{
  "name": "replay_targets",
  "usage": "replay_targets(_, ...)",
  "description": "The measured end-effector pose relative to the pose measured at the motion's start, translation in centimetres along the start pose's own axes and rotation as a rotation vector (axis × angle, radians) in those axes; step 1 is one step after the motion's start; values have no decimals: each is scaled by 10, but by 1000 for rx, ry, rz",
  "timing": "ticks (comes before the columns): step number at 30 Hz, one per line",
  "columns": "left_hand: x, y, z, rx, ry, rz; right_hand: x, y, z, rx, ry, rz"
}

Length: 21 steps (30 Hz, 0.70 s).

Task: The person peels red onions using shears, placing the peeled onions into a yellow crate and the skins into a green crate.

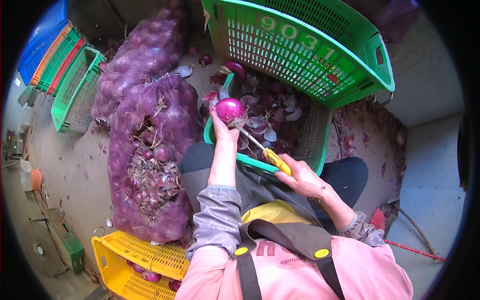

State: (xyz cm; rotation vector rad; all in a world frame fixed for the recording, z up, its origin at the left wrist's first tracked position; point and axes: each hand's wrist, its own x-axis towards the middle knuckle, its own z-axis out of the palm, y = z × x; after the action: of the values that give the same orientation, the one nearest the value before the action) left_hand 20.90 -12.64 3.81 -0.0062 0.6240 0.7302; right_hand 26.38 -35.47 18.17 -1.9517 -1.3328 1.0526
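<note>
Pink top (285, 265) at six o'clock. Left hand (223, 131) closed around red onion (230, 109) toward twelve, over green crate (324, 145); right hand (306, 181) clamped on yellow-handled knife (276, 161). Skin-strewn floor (75, 167); purple mesh sack (121, 175) at nine.

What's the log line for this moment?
Left hand: holding purple onion | Right hand: gripping yellow-handled tool, tip at onion | Below: onion skins in green crate

Glossy onion (230, 110), metal blade (251, 137), plastic crate (345, 65)
</note>
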Motion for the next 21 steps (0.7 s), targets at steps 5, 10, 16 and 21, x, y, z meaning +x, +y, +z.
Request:
replay_targets(5, 2, -3, -1, -25, -13, -109, 8, 0, 6, -162, 64, 74)
replay_targets(10, -6, -3, 9, 4, 33, -133, 14, 4, 15, -287, 101, 88)
replay_targets(16, -5, -2, 6, -1, 86, -160, 8, 11, 11, -356, 143, 100)
replay_targets(21, 2, 3, 5, -12, 91, -136, 7, 4, 9, -316, 200, 41)
